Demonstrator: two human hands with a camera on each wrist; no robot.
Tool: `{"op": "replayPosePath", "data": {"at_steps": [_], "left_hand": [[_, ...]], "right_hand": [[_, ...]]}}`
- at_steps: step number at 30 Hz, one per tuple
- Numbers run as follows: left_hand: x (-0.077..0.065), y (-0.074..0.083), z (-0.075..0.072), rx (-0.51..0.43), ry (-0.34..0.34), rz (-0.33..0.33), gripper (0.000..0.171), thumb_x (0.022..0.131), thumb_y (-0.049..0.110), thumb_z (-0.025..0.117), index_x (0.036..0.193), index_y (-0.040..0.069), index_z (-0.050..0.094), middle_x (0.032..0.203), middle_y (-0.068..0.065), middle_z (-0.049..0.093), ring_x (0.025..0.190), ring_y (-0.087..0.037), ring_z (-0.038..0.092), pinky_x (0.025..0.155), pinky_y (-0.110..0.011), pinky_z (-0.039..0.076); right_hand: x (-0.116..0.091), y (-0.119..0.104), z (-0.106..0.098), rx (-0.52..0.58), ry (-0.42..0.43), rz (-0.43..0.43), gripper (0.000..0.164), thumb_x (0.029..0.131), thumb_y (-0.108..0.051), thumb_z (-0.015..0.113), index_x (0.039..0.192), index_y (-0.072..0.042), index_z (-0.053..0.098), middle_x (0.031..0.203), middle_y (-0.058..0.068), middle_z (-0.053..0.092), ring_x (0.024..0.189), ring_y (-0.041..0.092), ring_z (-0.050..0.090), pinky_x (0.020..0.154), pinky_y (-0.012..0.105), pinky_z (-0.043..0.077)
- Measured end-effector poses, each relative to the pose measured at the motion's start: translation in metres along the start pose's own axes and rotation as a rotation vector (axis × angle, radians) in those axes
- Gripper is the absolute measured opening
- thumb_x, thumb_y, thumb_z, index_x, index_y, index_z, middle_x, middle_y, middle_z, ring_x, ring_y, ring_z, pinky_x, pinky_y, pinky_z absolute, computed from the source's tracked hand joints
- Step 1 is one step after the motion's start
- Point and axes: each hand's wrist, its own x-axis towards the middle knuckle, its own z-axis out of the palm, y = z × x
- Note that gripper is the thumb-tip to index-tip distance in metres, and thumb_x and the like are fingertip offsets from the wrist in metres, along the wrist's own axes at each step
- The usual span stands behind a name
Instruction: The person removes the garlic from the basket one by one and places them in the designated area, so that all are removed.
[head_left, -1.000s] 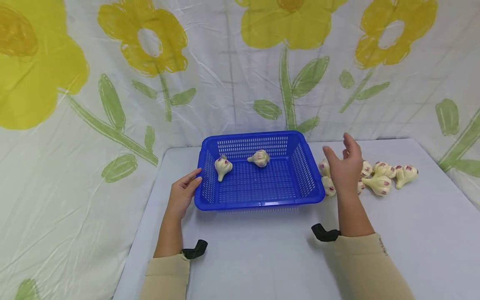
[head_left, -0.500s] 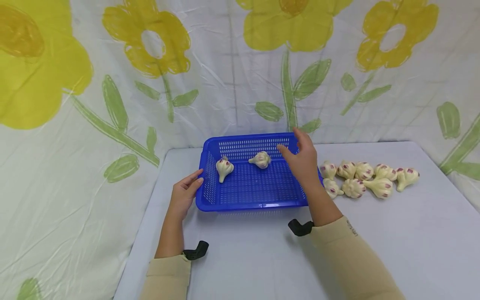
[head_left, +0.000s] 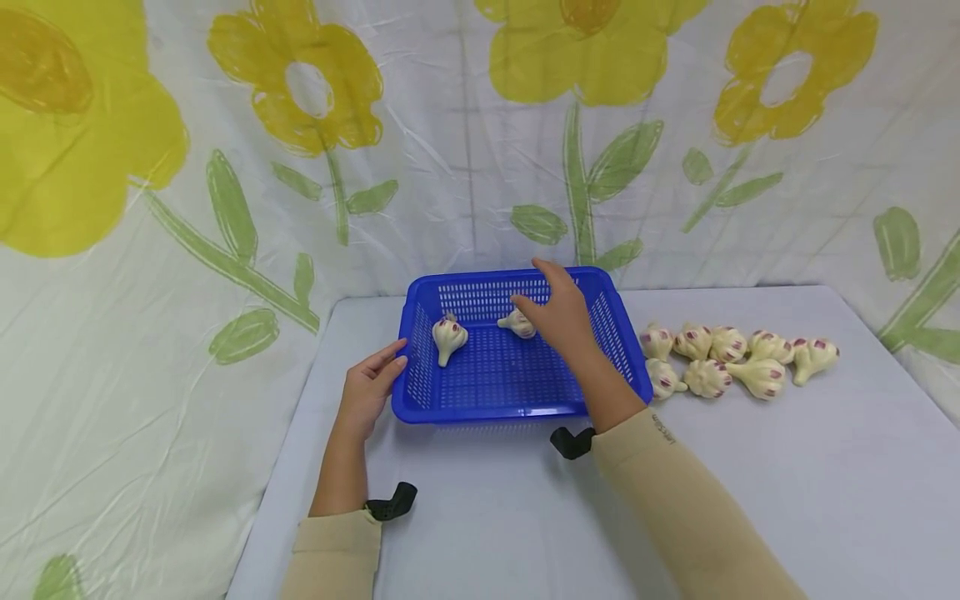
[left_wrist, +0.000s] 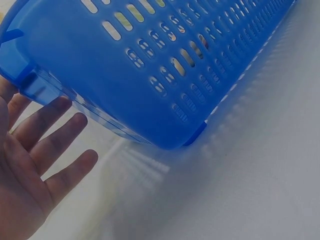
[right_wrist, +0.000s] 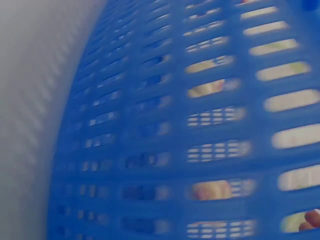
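Observation:
A blue slotted plastic basket [head_left: 480, 414] stands on the table with two garlic bulbs in it. One garlic bulb [head_left: 449, 337] lies at the left, its stem toward me. The other garlic bulb [head_left: 519, 323] lies farther back, partly covered by my right hand [head_left: 564, 315]. That hand is over the basket with thumb and fingers apart, nothing visible between them. At the basket's left rim, my left hand [head_left: 369, 387] touches the edge; in the left wrist view its fingers [left_wrist: 60, 145] are spread and fairly straight. The right wrist view shows mostly the basket's slotted wall [right_wrist: 175, 170].
Several more garlic bulbs [head_left: 707, 378] lie in two rows on the white table [head_left: 495, 508], right of the basket. A white cloth with yellow flowers [head_left: 465, 192] hangs close behind the basket.
My right hand has moved left from above the garlic rows to over the basket. The left hand stays at the rim, and both bulbs in the basket lie as before.

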Motion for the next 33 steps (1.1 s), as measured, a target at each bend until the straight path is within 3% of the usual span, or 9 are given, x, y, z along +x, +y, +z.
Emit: {"op": "replayPosePath", "data": {"at_steps": [4,9,14,18,25,33], "left_hand": [[0.0,0.0,0.0,-0.003,-0.005,0.006,0.049,0.094,0.039,0.066,0.137,0.015,0.06,0.139,-0.012,0.059,0.105,-0.005,0.066,0.085,-0.021,0.056],[-0.002,0.0,-0.004,0.009,0.008,0.003,0.049,0.095,0.038,0.064,0.138,0.015,0.058,0.14,-0.013,0.058,0.105,-0.003,0.065,0.084,-0.019,0.056],[-0.005,0.001,-0.007,0.029,0.015,-0.016,0.051,0.095,0.041,0.063,0.139,0.017,0.058,0.139,-0.012,0.059,0.105,-0.005,0.066,0.085,-0.02,0.056],[-0.003,0.001,-0.006,0.038,0.004,-0.009,0.052,0.094,0.044,0.064,0.139,0.018,0.058,0.139,-0.011,0.059,0.107,-0.005,0.065,0.086,-0.021,0.056],[0.002,0.004,-0.003,0.009,-0.004,0.009,0.048,0.096,0.036,0.064,0.139,0.015,0.058,0.137,-0.016,0.06,0.101,-0.004,0.066,0.082,-0.021,0.057],[-0.002,0.005,0.001,-0.013,0.001,-0.023,0.047,0.096,0.032,0.064,0.139,0.014,0.058,0.137,-0.016,0.059,0.101,-0.003,0.066,0.083,-0.02,0.057]], "right_hand": [[0.002,0.009,0.006,-0.008,-0.061,0.103,0.067,0.091,-0.03,0.07,0.15,-0.013,0.042,0.153,0.011,0.042,0.143,0.032,0.036,0.114,0.05,0.035],[0.006,0.017,0.015,-0.016,-0.176,0.162,0.066,0.094,-0.034,0.065,0.151,-0.015,0.039,0.156,0.01,0.039,0.145,0.031,0.032,0.116,0.051,0.033],[0.008,0.021,0.021,-0.037,-0.25,0.155,0.064,0.095,-0.031,0.064,0.151,-0.013,0.039,0.157,0.011,0.036,0.148,0.032,0.027,0.118,0.051,0.028],[0.008,0.022,0.021,-0.045,-0.271,0.166,0.063,0.094,-0.024,0.065,0.15,-0.012,0.04,0.156,0.012,0.038,0.146,0.032,0.031,0.117,0.051,0.031],[0.01,0.027,0.021,-0.113,-0.367,0.178,0.071,0.092,-0.024,0.069,0.153,-0.01,0.035,0.156,0.014,0.037,0.143,0.034,0.035,0.116,0.051,0.032],[0.011,0.035,0.025,-0.141,-0.454,0.137,0.074,0.088,-0.014,0.073,0.151,-0.003,0.035,0.153,0.019,0.04,0.139,0.037,0.04,0.114,0.05,0.035]]}}
